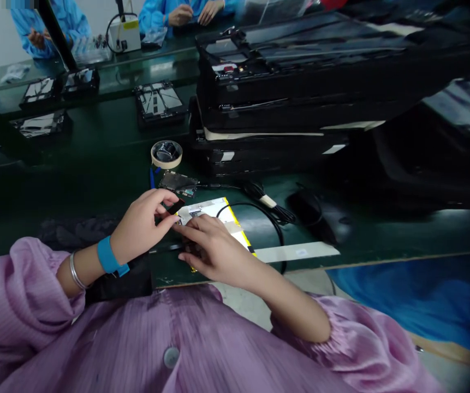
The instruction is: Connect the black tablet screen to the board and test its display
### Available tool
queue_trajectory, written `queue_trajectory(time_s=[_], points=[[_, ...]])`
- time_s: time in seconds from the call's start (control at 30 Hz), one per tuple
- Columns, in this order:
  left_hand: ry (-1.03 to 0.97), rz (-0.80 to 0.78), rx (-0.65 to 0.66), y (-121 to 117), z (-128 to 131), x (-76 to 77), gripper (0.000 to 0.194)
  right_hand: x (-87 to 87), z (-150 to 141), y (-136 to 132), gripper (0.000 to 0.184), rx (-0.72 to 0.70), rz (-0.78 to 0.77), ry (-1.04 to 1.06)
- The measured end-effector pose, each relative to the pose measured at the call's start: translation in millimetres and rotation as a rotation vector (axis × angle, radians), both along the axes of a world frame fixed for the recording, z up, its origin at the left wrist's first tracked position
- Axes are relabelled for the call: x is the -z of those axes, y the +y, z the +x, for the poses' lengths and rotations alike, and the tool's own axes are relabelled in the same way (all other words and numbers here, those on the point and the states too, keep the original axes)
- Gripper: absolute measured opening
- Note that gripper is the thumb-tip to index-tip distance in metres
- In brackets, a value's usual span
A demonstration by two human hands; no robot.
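My left hand (142, 224), with a blue wrist strap and a silver bangle, pinches a small dark strip (174, 207) between thumb and fingers. My right hand (214, 248) lies over a flat silver and yellow pack (222, 215) on the green bench, its fingers pressed down at the pack's near left corner, close to the left fingertips. A small circuit board (177, 183) lies just beyond the pack. A black cable (259, 210) loops around the pack's right side.
A tape roll (166, 154) stands behind the board. Stacked black trays (284, 93) fill the right rear. Smaller black trays (159, 101) sit on the far bench, where people in blue coats (66, 22) work. A white strip (296, 252) lies near the bench edge.
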State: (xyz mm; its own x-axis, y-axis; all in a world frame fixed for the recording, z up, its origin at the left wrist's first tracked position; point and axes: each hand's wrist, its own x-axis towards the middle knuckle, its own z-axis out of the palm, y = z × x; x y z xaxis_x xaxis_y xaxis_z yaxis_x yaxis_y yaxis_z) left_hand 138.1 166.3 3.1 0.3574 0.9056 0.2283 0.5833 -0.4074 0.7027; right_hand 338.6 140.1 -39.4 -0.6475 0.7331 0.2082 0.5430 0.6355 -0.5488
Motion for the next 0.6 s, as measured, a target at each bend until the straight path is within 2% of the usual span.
queue_trajectory(time_s=[0.13, 0.23, 0.33, 0.4, 0.53, 0.6], points=[[0.104, 0.082, 0.076, -6, 4, 5.8, 0.017, 5.7, 11, -10, 0.015, 0.081, 0.066, 0.035], [0.267, 0.248, 0.127, -8, 8, 8.0, 0.010, 11.3, 18, -15, 0.012, 0.087, 0.081, 0.115], [0.448, 0.401, 0.181, -9, 10, 6.4, 0.015, 16.7, 20, -18, 0.010, 0.078, 0.071, 0.164], [0.531, 0.420, 0.233, -11, 9, 4.2, 0.019, 19.4, 20, -18, 0.009, 0.082, 0.079, 0.170], [0.591, 0.353, 0.289, -15, 2, 3.1, 0.024, 20.9, 23, -19, 0.009, 0.076, 0.092, 0.172], [0.599, 0.337, 0.302, -15, -1, 4.9, 0.025, 20.1, 25, -19, 0.022, 0.050, 0.075, 0.148]])
